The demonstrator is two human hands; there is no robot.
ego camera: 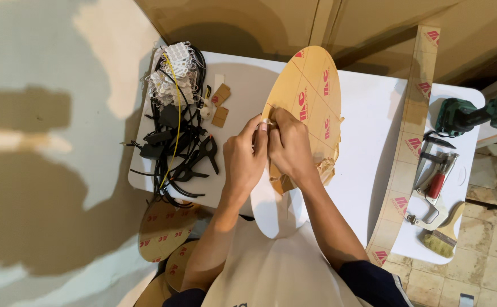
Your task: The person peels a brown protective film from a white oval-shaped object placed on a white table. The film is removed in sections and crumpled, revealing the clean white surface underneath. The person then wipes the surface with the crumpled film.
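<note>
I see both hands meeting at the centre of the frame over a round disc covered in brown protective paper with red marks (311,94), which stands tilted on the white worktop (368,113). My left hand (243,162) and right hand (288,148) have their fingertips pressed together at the disc's left edge, pinching what looks like a lifted corner of the paper; the grip of each is closed on that small flap, though the exact contact is partly hidden by the fingers. Crumpled peeled paper (325,167) hangs at the disc's lower edge. A tangle of black cables and clamps (174,148) lies at the left of the worktop, and a red-handled clamp (433,190) and a brush (442,239) sit at the lower right. My worry: the thin flap could tear short if pulled at a sharp angle, and the tilted disc could slide off the worktop edge if the pinch drags it sideways
</note>
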